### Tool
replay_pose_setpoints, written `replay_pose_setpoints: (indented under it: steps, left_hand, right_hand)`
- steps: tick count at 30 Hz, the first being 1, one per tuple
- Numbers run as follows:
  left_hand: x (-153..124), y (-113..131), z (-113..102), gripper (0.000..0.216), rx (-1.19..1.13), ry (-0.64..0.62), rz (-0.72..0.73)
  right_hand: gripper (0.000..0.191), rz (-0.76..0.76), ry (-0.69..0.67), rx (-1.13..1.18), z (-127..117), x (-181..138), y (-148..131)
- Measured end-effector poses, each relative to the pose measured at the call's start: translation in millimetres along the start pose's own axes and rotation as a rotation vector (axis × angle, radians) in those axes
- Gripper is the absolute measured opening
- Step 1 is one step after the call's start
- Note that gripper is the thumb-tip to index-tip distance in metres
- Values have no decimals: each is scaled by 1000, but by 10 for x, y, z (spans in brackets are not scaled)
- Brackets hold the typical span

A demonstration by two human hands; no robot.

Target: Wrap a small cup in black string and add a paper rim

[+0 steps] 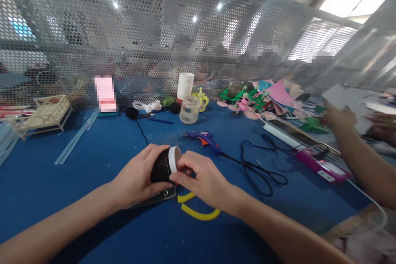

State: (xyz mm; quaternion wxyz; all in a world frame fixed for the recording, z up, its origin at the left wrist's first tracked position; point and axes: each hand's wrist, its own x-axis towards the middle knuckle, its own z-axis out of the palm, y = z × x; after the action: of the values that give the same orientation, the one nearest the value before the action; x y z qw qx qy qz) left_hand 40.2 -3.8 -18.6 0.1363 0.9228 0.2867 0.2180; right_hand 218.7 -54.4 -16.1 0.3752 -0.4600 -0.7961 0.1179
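Note:
My left hand (137, 177) is wrapped round a dark cup (162, 166) with a white rim, held on its side just above the blue table (93, 181). My right hand (202, 179) pinches at the cup's rim, fingers closed; what is under the fingertips is hidden. Scissors with yellow handles (198, 212) lie under the hands, their blades partly hidden by my left hand.
A blue glue gun (202, 138) with a black cord (262, 171) lies behind the cup. Farther back stand a clear jar (189, 110) and stacked white cups (185, 86). Another person's arm (361, 154) reaches in at right. A perforated metal screen (154, 29) closes the back.

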Motion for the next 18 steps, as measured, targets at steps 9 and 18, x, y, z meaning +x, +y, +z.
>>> replay_pose_setpoints:
  steps: [9,18]
  left_hand:
    - [7,-74,53,66,-68,8,-22]
    - [49,-109,-4,65,-246,14,-91]
  right_hand:
    - [34,-251,126,-156,65,34,28]
    - [19,-248,148,-272,73,70,38]
